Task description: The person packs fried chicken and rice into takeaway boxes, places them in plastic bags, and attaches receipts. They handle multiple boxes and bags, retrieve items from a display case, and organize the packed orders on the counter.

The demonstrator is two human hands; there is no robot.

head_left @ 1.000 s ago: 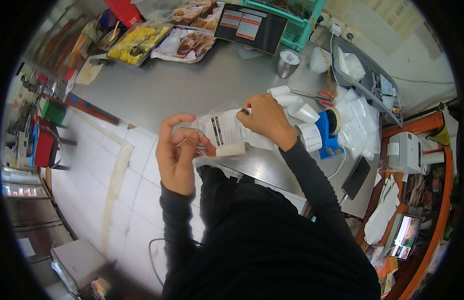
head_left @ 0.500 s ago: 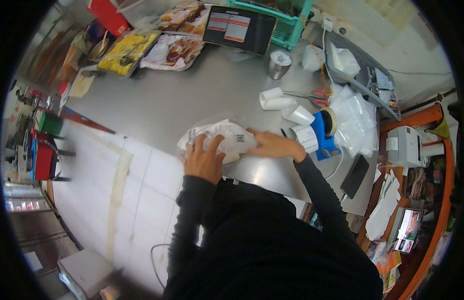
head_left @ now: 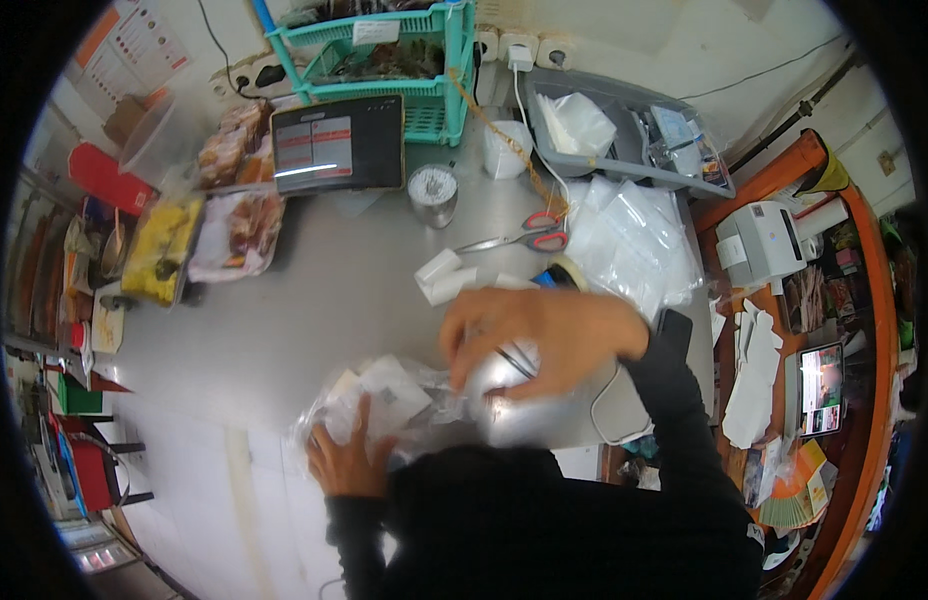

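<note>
My left hand lies on a clear plastic bag at the table's near edge, its fingers apart. White folded paper shows inside the bag. To the right, my right hand hovers over the table, smeared by motion, with its fingers bent downward. A slim dark thing like a pen shows in the gap between thumb and fingers; I cannot tell if it is gripped. Just beyond that hand are small white rolls and a partly hidden tape roll.
Red-handled scissors, a metal cup and a dark tablet stand farther back on the steel table. Clear bags lie at right. Food trays sit at left. An orange shelf holds a white printer.
My right hand has left the bag's right side and moved over the spot by the pen-like thing. The left hand stays on the bag. The whole view has shifted.
</note>
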